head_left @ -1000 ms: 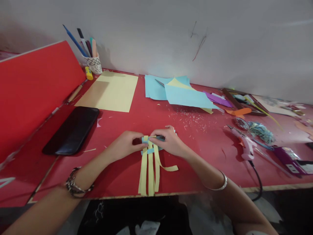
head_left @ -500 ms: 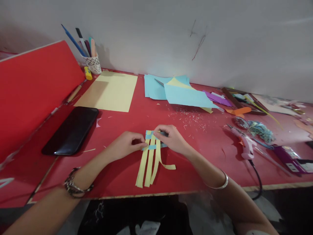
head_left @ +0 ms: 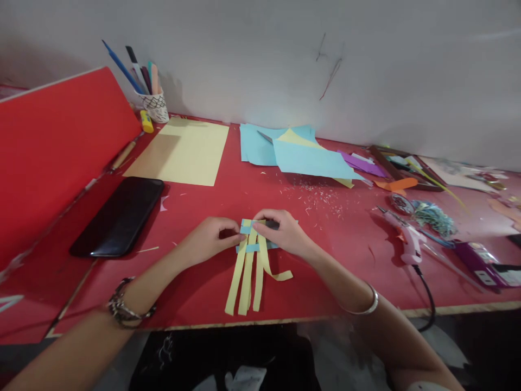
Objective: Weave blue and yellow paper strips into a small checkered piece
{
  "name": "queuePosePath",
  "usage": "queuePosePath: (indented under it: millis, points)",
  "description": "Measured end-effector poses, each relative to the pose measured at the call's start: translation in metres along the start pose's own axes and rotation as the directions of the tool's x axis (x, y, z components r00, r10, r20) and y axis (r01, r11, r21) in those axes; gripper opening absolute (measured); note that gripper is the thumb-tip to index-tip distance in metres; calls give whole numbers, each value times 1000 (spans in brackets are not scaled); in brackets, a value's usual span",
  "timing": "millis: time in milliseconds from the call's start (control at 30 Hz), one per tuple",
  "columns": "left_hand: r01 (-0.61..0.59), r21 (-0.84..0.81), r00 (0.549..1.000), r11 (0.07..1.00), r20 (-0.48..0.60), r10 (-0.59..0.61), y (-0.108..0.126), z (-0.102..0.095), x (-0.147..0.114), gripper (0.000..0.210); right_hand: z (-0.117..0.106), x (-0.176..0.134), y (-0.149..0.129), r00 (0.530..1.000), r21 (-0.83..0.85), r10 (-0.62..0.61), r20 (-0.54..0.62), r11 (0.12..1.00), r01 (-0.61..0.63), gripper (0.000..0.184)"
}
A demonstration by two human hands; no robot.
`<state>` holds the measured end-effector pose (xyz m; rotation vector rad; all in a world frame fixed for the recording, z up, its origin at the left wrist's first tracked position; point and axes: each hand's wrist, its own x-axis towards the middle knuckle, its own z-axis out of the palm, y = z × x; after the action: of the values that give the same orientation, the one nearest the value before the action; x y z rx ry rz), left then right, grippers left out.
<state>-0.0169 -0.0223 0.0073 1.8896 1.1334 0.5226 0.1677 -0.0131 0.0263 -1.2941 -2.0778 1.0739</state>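
Yellow paper strips (head_left: 246, 282) hang toward the table's front edge, crossed over and under by blue paper strips (head_left: 253, 248) in a small weave. My left hand (head_left: 215, 239) pinches the weave at its left side, thumb and forefinger closed on a yellow strip. From the right, my right hand (head_left: 280, 231) holds the weave's top, its thumb pressed on the yellow strips and its fingers curled behind. One yellow strip bends off to the right in a curl. The right part of the weave is hidden under my right hand.
A black phone (head_left: 118, 217) lies at left beside a yellow sheet (head_left: 191, 152) and a pen cup (head_left: 155, 106). Blue sheets (head_left: 313, 157) and paper scraps lie at the back. At right are a glue gun (head_left: 407, 239), yarn (head_left: 434, 217) and a purple box (head_left: 480, 263).
The weave has shifted slightly toward me, and the lower blue strip sits a little lower. The hanging yellow strips have spread apart somewhat. Both hands keep nearly the same place.
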Motion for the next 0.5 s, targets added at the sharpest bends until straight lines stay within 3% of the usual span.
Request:
queuePosePath:
  millis: [200,500]
  points:
    - [-53,4,999,999,-8,53,-2,2,1,26,3,1,-1,1000,-140,-7,-2,990,7,15]
    - [-71,16,997,997,-13,71,-2,2,0,26,2,1,2,997,-1,45,64,999,-45,17]
